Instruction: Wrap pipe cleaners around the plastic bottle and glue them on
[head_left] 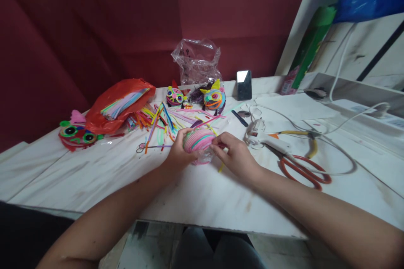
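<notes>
My left hand [182, 151] is wrapped round the left side of a small ball [198, 141] covered in coiled pink, white and green pipe cleaners. Clear plastic shows through low on the ball's right side. Against that right side, my right hand [235, 153] pinches with thumb and forefinger. A yellow pipe cleaner [221, 168] sticks out beneath that hand, and its upper part is hidden by the fingers. Both hands are just above the tabletop. Behind the ball lies a loose heap of coloured pipe cleaners [160, 124].
Left stand a red bag [121, 107] of pipe cleaners and a decorated face [77, 134]. Two decorated balls [176, 96] and a phone [244, 85] are at the back. To the right lie a glue gun [268, 138], orange-handled scissors [304, 171], yellow-handled pliers [312, 145] and cables.
</notes>
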`<action>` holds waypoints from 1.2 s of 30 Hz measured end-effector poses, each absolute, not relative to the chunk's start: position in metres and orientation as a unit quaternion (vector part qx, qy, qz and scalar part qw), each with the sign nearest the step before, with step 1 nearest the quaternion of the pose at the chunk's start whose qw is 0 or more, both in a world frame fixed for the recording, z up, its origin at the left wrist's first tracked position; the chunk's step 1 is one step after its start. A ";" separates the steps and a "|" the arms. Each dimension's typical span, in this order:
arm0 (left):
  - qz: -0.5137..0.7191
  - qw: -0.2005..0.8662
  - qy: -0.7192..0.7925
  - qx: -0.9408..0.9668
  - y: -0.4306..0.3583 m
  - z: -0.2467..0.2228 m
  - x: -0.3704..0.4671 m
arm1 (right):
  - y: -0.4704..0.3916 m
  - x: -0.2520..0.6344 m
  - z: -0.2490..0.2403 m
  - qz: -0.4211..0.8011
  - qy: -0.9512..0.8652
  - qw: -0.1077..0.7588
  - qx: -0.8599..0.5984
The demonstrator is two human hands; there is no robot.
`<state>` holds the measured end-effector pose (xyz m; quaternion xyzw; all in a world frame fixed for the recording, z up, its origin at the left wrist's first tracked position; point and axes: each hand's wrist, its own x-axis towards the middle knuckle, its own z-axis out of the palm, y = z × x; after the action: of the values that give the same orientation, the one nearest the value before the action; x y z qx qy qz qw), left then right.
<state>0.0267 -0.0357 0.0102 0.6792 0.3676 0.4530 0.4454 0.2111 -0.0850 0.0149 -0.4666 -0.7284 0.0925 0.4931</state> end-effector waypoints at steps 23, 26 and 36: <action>0.460 0.432 0.409 0.659 -0.028 0.015 0.019 | -0.073 0.235 0.029 -0.064 -0.851 0.389 -0.347; 0.441 0.461 0.400 0.657 -0.029 0.017 0.020 | -0.070 0.244 0.035 -0.109 -0.880 0.331 -0.321; 0.426 0.468 0.416 0.654 -0.031 0.021 0.022 | -0.079 0.253 0.055 -0.113 -0.908 0.236 -0.328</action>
<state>0.0224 -0.0313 0.0206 0.6537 0.4158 0.4256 0.4676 0.2532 -0.0787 0.0550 -0.3282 -0.9076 -0.1133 0.2362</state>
